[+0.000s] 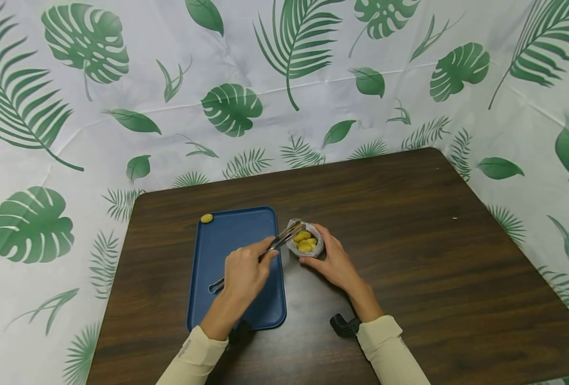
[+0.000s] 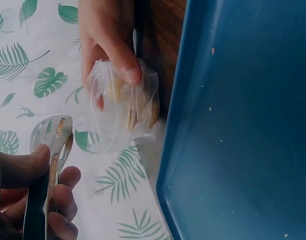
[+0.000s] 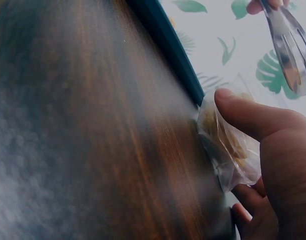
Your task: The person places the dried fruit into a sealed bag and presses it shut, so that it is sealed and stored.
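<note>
My left hand (image 1: 247,271) grips a pair of metal tongs (image 1: 287,235) partway along their arms. Their slotted tips hover by the mouth of a clear plastic bag (image 1: 320,247), close together; I cannot tell whether anything is between them. Several yellow, cookie-like pieces (image 1: 306,245) lie inside the bag. My right hand (image 1: 335,263) holds the bag from its right side, thumb on the near side, just beyond the tray's right edge. Another yellow piece (image 1: 207,218) sits at the far left corner of the blue tray (image 1: 236,235), under the left forearm.
Small crumbs show on the tray (image 2: 247,120) in the left wrist view. The dark wooden table (image 1: 409,230) stretches to the right, with a tiny light scrap (image 1: 455,218) on it. A leaf-patterned cloth (image 1: 169,133) hangs behind and beside the table. A black wrist strap (image 1: 344,325) is on the right wrist.
</note>
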`<control>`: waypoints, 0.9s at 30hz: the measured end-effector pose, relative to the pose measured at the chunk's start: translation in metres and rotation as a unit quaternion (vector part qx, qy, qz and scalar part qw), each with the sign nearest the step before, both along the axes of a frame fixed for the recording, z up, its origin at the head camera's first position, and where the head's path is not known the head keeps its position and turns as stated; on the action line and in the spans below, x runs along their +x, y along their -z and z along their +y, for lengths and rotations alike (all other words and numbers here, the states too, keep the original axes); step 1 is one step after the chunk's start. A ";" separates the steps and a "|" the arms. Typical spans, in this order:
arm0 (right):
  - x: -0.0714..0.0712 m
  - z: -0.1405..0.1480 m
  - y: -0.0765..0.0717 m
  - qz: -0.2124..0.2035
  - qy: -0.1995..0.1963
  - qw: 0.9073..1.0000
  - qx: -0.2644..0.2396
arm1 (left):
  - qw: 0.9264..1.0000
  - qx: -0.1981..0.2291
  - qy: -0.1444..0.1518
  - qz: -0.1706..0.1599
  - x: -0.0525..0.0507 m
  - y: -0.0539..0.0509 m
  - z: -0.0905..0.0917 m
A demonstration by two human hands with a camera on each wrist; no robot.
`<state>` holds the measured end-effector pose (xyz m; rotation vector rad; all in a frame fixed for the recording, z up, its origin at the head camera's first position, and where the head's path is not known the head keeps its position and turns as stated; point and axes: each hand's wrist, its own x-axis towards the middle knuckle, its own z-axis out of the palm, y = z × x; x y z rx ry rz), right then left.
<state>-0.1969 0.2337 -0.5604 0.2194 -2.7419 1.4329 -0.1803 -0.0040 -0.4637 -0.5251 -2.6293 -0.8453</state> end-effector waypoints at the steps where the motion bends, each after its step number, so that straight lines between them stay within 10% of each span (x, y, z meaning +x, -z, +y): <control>1: 0.000 0.000 0.000 -0.002 0.001 1.000 0.000 | 1.000 -0.002 -0.001 -0.003 0.000 0.000 0.000; 27: -0.001 0.000 0.001 -0.004 0.001 1.000 0.002 | 0.998 -0.021 -0.042 -0.039 -0.001 -0.001 -0.013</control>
